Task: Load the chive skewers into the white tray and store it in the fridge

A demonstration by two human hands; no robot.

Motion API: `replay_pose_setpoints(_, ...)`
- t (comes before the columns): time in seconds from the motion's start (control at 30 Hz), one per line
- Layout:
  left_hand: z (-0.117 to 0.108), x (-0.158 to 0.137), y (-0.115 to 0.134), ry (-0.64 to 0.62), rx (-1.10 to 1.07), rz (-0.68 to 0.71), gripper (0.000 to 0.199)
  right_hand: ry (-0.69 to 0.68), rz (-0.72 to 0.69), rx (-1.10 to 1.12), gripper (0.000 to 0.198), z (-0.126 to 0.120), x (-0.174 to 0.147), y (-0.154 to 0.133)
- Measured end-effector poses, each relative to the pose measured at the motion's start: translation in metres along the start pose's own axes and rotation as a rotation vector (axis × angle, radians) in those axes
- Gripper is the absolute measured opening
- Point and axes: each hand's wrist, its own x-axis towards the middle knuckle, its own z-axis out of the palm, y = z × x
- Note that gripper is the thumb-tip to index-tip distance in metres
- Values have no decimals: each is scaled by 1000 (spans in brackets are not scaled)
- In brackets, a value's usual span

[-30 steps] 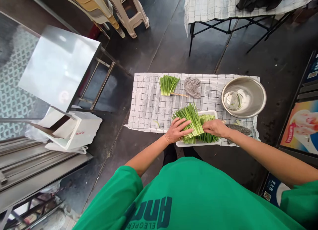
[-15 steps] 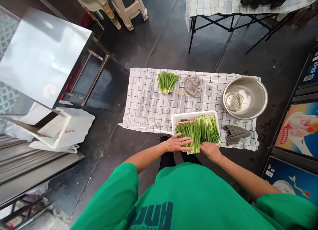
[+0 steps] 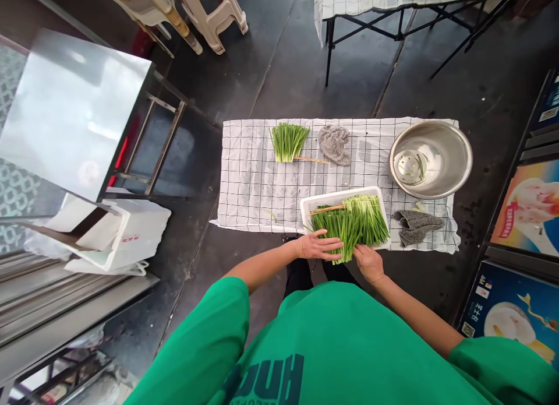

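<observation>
Trimmed garlic chives lie in rows inside a white tray at the table's near edge. Thin wooden sticks run across the upper end of the nearer-left row. On that row my left hand rests flat, its fingers stretched out over the green ends. My right hand is closed at the tray's front edge, fingertips pinching the ends of the chives; part of its grip is hidden. A separate skewered row of chives lies further back on the table, its sticks pointing right.
The low table has a checked cloth under plastic. A steel bowl holds a small perforated piece and scraps. Two grey cloths, one at the back and one at right, lie nearby. A foam box stands left; freezers stand right.
The view has shifted slightly. Both hands stay at the front of the tray, and the chives under them have moved a little with the tray's tilt in view.
</observation>
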Motion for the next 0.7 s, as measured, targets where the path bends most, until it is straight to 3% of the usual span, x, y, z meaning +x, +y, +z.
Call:
replay_pose_setpoints(0.17, 5, -13, -7, -163, -104, -91, 61, -260, 179, 2, 32, 17, 11, -8)
replay_pose_setpoints(0.3, 6, -29, -12, -217, -97, -136, 76, -357, 224, 9, 34, 21, 23, -19)
replay_pose_setpoints(0.5, -12, -26, -4, -211, -42, -102, 72, -328, 255, 16, 37, 19, 20, -28)
replay_pose_setpoints(0.6, -26, -19, 15, -274, -56, -200, 63, -225, 176, 45, 42, 17, 2, -26)
replay_pose_setpoints(0.7, -25, -12, 33, -230, -41, -336, 52, -129, 99, 77, 42, 15, -11, -22)
